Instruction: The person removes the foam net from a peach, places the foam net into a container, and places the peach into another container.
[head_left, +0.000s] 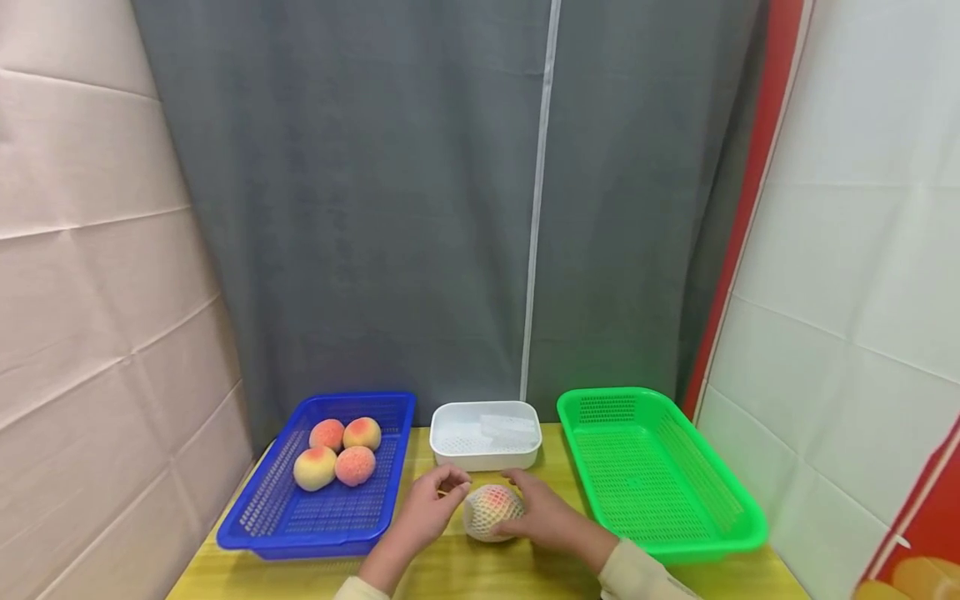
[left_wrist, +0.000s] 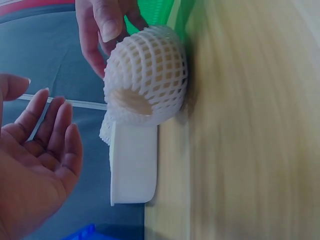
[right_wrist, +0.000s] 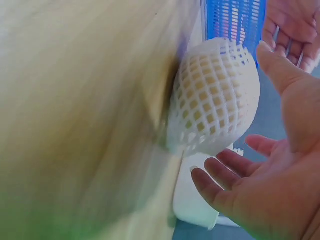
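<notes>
A peach in a white foam net sleeve [head_left: 492, 512] rests on the wooden table [head_left: 472, 575], in front of the white basket. My left hand [head_left: 429, 508] is raised just to its left, fingers loosely bent, with nothing in its grasp. On the other side, my right hand [head_left: 553, 518] spreads its thumb and fingers about the peach. From the right wrist view, a gap shows between those fingers [right_wrist: 225, 172] and the netted peach [right_wrist: 215, 95]. The left wrist view shows a round opening in the sleeve [left_wrist: 132, 102], with pale fruit inside.
A blue basket [head_left: 251, 521] at the left holds several bare peaches [head_left: 356, 465]. Behind the netted peach stands a small white basket [head_left: 487, 461] with white foam nets [head_left: 510, 429] inside. To the right is a green basket [head_left: 637, 479]. A grey curtain [head_left: 360, 208] hangs behind.
</notes>
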